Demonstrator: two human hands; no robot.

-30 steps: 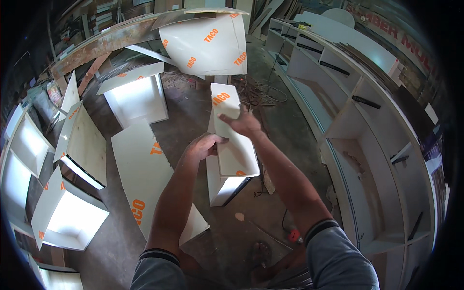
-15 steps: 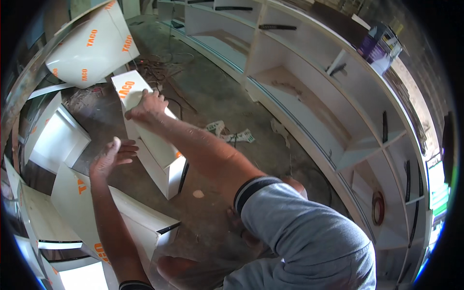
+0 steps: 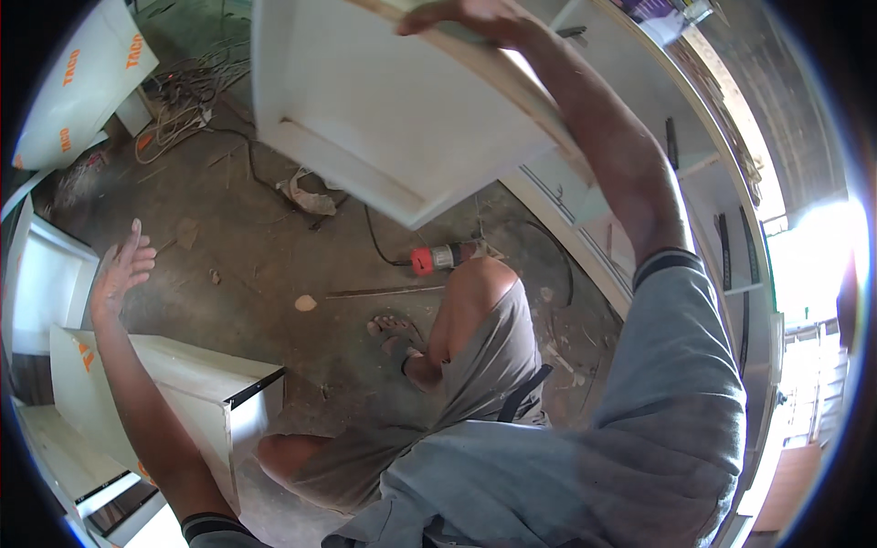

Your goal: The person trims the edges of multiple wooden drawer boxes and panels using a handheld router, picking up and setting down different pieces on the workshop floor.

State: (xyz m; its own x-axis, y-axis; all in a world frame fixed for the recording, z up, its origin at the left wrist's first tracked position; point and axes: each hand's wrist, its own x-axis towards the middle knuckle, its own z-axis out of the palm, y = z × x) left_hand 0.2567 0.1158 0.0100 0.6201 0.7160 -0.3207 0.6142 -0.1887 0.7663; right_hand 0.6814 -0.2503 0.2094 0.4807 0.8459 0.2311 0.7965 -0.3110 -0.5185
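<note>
A: Looking through the head view: with the right hand (image 3: 470, 16), doing what?

B: Gripping the upper edge of a white box (image 3: 384, 100), bent over its rim. Cannot tell about the full grip, being partly cut off by the top of the picture.

A: And finding the box where?

B: Directly below those fingers, tilted, with its hollow side turned toward the camera and one corner pointing down.

A: With the left hand (image 3: 123, 269), holding anything?

B: Empty. Held out in the air, fairly wide, with thumb raised and fingers slightly bent and parted. Well apart from the box, far to the left of the right fingers.

A: Near those left fingers, seeing what?

B: Just to the left, an open-fronted carcass (image 3: 55, 283). Below, a white panelled unit (image 3: 196, 374) with a black strip (image 3: 256, 387). Farther beyond the fingertips, a curved white board (image 3: 96, 87) with orange print.

A: And across to the right?

B: On the floor (image 3: 247, 265), a pale scrap (image 3: 305, 302), then a red power tool (image 3: 429, 259), below the right fingers. To the right of those, a shelving cabinet (image 3: 708, 205).
</note>
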